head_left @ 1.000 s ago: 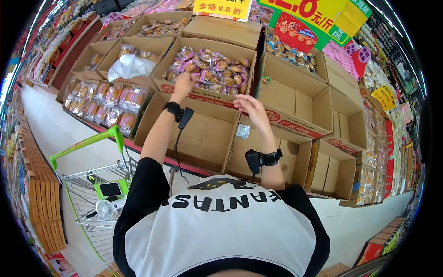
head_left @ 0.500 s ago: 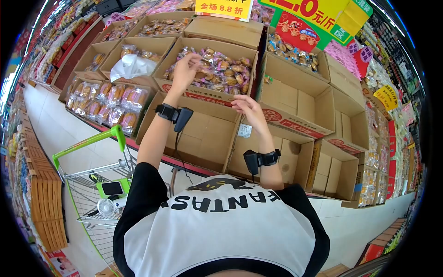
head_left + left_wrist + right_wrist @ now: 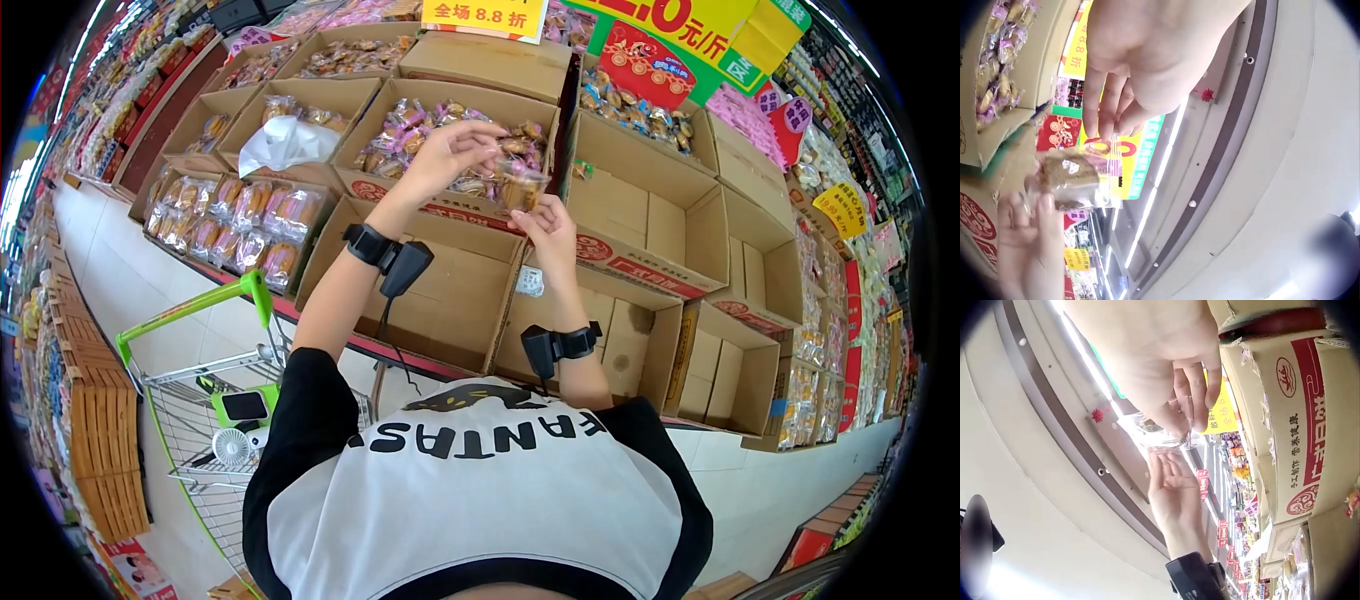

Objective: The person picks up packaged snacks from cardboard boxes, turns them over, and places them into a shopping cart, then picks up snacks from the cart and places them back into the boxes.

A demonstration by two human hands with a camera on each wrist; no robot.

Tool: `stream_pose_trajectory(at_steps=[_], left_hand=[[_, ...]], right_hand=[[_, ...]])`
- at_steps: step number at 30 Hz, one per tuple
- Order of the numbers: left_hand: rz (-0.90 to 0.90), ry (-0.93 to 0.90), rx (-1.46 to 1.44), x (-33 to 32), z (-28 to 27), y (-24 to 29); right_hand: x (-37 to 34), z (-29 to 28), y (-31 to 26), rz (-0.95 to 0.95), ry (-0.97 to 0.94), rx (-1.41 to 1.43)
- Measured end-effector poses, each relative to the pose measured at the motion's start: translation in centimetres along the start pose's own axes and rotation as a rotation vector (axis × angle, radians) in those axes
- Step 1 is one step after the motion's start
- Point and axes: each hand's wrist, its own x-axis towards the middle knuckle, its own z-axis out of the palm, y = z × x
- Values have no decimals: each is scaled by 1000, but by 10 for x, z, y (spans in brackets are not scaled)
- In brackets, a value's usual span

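Note:
A clear-wrapped brown pastry [image 3: 522, 188] hangs between the two hands, over the front right part of a carton of wrapped pastries [image 3: 405, 125]. The left hand [image 3: 450, 158] pinches the upper edge of its wrapper, fingers bent, as the left wrist view shows at the packet [image 3: 1072, 178]. Thumb and fingers of the right hand [image 3: 548, 232] pinch the lower edge of the same wrapper. In the right wrist view the right hand [image 3: 1160, 369] grips the crinkled film [image 3: 1157, 434], with the left hand [image 3: 1175, 487] beyond it.
Bare-bottomed cartons [image 3: 425, 300] line the front row and the right side. A shopping cart [image 3: 190, 370] holding a small fan [image 3: 232, 447] stands at the left. Long wrapped pastries [image 3: 240, 215] fill a carton at the left, beside a white plastic bag [image 3: 285, 145]. Price signs hang above.
The left hand has lifted from the pastry pile and moved right. A wrapped pastry now shows between the hands, and the right hand has closed on its wrapper.

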Motion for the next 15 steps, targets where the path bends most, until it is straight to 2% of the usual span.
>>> stream_pose_trajectory(at_steps=[2,4,6,8,9,10,11,14,15], left_hand=[[-88,133,20,7,-7,-15],[-127,126,34,13,-18,-44],[-245,87,267,19,-30,-79],[-202,65,341,25,-49,-127],[-168,16,566,26,-56,-145],[-132,-35,790,28,-57,-150],[-232,-67,817,26,-57,-156],[-243,-154,989,23,-55,-169],[-343,-234,941,23,-45,-145]], right_hand=[[0,-3,-1,-8,9,30],[0,-8,3,1,29,41],[-2,-8,-2,20,41,52],[-2,-9,-3,41,55,63],[-1,-11,-1,41,66,67],[0,-12,0,40,77,71],[0,-13,0,39,79,72],[1,-16,0,23,88,110],[1,-17,0,24,94,120]])
